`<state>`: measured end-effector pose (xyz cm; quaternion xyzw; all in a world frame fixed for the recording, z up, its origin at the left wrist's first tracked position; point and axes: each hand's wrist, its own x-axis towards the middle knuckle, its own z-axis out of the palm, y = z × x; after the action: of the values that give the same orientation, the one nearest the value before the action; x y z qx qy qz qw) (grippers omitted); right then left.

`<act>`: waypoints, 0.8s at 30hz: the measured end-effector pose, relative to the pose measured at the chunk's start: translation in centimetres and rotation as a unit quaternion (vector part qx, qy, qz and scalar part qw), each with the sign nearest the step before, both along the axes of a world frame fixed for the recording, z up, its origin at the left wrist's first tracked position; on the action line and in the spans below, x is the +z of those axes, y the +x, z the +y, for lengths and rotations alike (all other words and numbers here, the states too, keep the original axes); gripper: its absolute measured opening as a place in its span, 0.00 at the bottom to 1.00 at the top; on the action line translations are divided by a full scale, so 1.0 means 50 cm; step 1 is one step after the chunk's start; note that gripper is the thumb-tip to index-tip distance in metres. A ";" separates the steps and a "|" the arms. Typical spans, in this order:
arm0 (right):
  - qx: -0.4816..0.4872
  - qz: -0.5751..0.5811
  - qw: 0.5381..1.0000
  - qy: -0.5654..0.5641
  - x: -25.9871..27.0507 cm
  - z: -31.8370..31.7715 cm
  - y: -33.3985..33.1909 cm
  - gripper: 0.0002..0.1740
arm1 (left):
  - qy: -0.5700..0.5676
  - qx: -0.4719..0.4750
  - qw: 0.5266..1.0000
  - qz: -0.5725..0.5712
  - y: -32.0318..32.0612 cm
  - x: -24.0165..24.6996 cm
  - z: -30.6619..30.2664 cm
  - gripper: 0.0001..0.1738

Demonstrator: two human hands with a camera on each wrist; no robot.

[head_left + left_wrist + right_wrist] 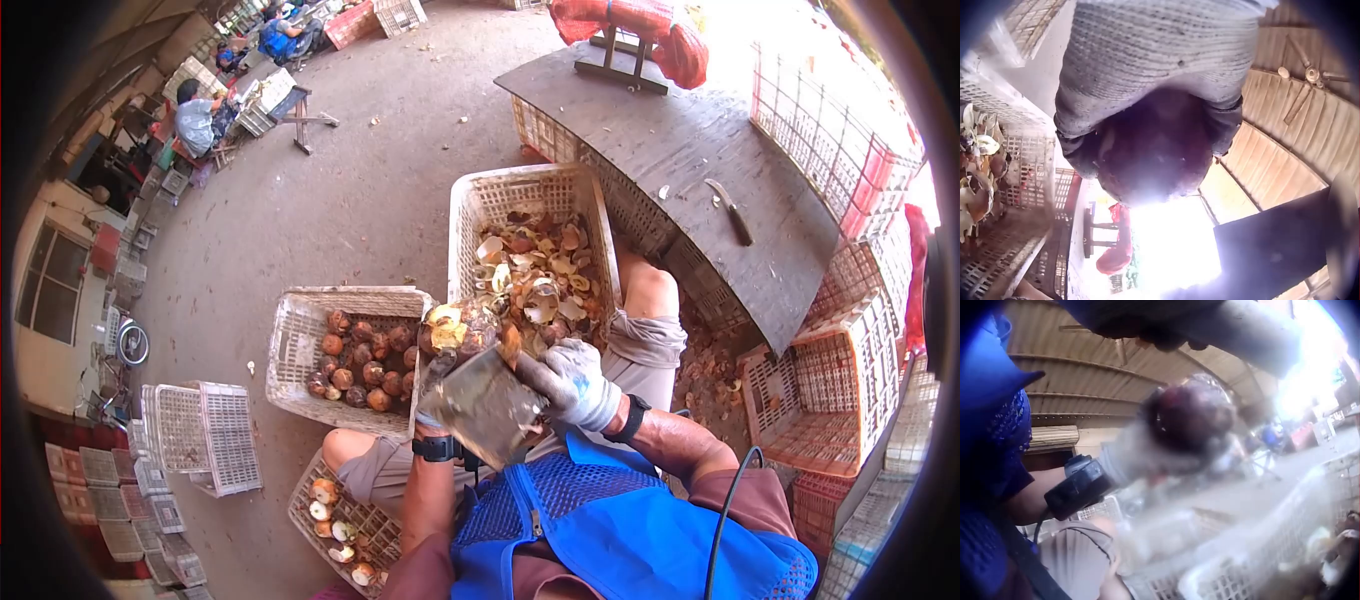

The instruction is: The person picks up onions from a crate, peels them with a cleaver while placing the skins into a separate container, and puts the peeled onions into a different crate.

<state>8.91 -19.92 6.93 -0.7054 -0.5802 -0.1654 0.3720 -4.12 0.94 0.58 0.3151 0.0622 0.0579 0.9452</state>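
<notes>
The gloved left hand (436, 388) grips a round brown bulb (478, 328) above the junction of two crates. Its fingers curl round the dark bulb (1154, 153) in the left wrist view; the right wrist view shows the bulb (1191, 419) blurred. Close to it, the gloved right hand (578, 385) holds a cleaver whose broad blade (487, 408) lies tilted between the hands, over the lap. The blade (1272, 250) appears dark at the lower right of the left wrist view. Whether blade and bulb touch, I cannot tell.
A crate of peelings (460, 215) stands ahead, beside a crate of brown bulbs (290, 390). Paler, trimmed bulbs lie in a low crate (385, 525) by the left leg. A knife (737, 220) rests on the board (690, 150) at right. Other people sit at the far left.
</notes>
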 end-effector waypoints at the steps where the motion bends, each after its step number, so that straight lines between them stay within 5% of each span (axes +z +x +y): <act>1: 0.017 -0.002 1.000 0.013 -0.002 -0.005 -0.004 0.32 | -0.027 0.013 0.999 0.009 -0.016 -0.034 0.009 0.29; 4: -0.047 0.121 0.985 -0.113 -0.075 0.023 0.015 0.25 | -0.073 0.084 0.994 0.018 -0.033 -0.104 0.016 0.28; 7: -0.080 0.099 0.977 -0.169 -0.092 0.022 0.011 0.24 | 0.094 0.148 0.983 0.056 -0.028 -0.169 0.034 0.36; 8: -0.078 0.093 0.977 -0.173 -0.087 0.019 0.006 0.24 | 0.198 0.129 0.971 0.043 -0.021 -0.141 0.025 0.30; 11: -0.079 0.074 0.978 -0.179 -0.073 0.011 0.005 0.25 | 0.278 0.148 0.947 0.059 -0.012 -0.122 -0.007 0.31; 12: -0.082 0.072 0.978 -0.177 -0.081 0.010 0.001 0.25 | 0.205 0.151 0.965 0.058 -0.019 -0.103 -0.019 0.38; 14: -0.080 0.082 0.979 -0.171 -0.092 0.013 -0.004 0.24 | 0.277 0.169 0.937 0.128 -0.030 -0.126 -0.012 0.40; 17: -0.063 0.162 0.973 -0.153 -0.117 0.021 0.001 0.19 | 0.169 0.161 0.972 -0.010 -0.010 -0.039 -0.032 0.35; 19: -0.082 0.189 0.959 -0.193 -0.135 0.014 0.009 0.17 | 0.377 0.170 0.907 0.077 0.018 -0.075 -0.014 0.27; 22: -0.093 0.115 0.969 -0.197 -0.122 0.005 0.006 0.18 | -0.055 0.130 0.990 0.020 0.033 -0.086 -0.046 0.23; 23: -0.082 0.101 0.976 -0.173 -0.120 0.001 0.010 0.18 | 0.251 0.123 0.959 0.046 0.013 -0.179 -0.008 0.30; 24: -0.081 0.087 0.977 -0.179 -0.135 0.005 0.018 0.22 | 0.528 0.138 0.834 0.087 -0.007 -0.270 0.028 0.38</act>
<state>9.80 -19.69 0.18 -0.8171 -0.5065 -0.0258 0.2740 -4.49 2.35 -12.91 0.7578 0.1470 0.1840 0.6085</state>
